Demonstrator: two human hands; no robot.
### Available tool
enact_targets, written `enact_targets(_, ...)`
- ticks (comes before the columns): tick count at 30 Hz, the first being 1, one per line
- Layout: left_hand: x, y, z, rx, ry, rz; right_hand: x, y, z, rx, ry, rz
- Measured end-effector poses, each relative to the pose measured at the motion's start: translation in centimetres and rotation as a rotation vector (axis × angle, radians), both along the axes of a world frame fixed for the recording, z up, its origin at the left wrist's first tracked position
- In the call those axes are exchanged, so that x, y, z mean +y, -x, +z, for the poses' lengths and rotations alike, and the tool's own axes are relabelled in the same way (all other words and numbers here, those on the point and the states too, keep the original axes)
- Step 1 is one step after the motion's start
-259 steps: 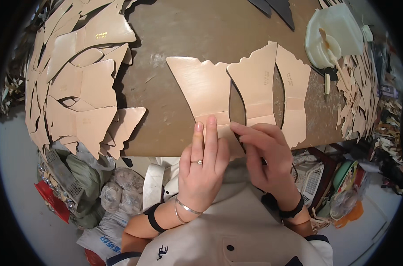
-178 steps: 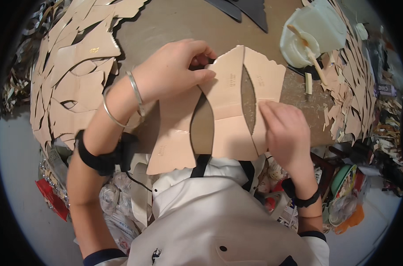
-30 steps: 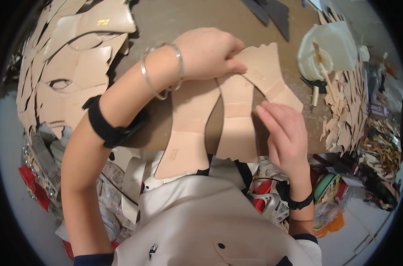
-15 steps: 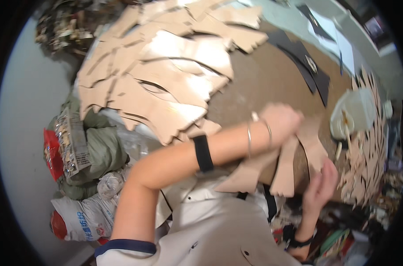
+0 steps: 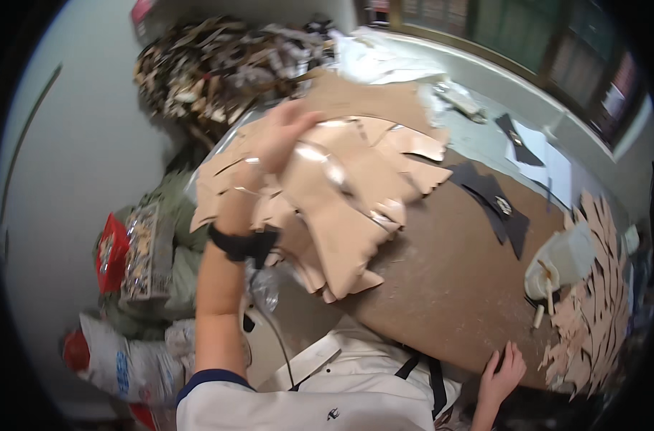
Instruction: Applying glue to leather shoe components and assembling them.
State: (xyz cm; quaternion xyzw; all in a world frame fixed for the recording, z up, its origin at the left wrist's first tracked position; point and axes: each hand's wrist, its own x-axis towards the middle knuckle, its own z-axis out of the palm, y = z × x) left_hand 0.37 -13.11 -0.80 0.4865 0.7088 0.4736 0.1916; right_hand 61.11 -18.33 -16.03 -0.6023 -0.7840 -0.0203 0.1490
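My left hand (image 5: 280,136) is raised over the left side of the brown worktable (image 5: 442,280) and grips a large tan leather cut piece (image 5: 338,208) by its upper edge. The piece hangs over a pile of similar tan pieces (image 5: 226,194) at the table's left end. A black band sits on that wrist, with bangles above it. My right hand (image 5: 505,370) rests at the table's near edge, fingers spread, holding nothing. The picture is blurred by head motion.
Black cut pieces (image 5: 496,205) lie mid-table. A white tub with a stick in it (image 5: 560,262) stands at the right, beside a fanned stack of small tan pieces (image 5: 600,287). Scrap heap (image 5: 219,65) sits at the back left; bags (image 5: 147,251) lie on the floor.
My left hand lifted a tan piece off the table middle and carried it left, up over the pile. My right hand dropped back to the near edge. The view swung left.
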Motion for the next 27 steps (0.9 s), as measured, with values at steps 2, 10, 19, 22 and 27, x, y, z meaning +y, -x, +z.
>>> enact_targets(2, -2.1, 6.7, -2.7, 0.024, 0.082, 0.135, 1.5, 1.2, 3.0, 0.085, 0.093, 0.095)
enact_targets(10, -6.5, 13.3, -13.1, 0.115, 0.278, 0.238, 16.4, 13.3, 8.8, 0.632, 0.133, 0.347)
enact_targets(19, -8.4, 11.0, -15.0, -0.041, 0.174, 0.258, 27.1, 18.7, 2.2, 0.057, 0.052, 0.446)
enact_targets(22, -8.1, 8.8, -11.0, 0.217, 0.463, 0.261, 25.3, 18.7, 2.2, -0.082, -0.019, 0.5)
enact_targets(27, -8.9, 12.4, -11.2, 0.814, 0.241, 0.412, 25.0, 20.6, 1.1, -0.245, -0.062, 0.529)
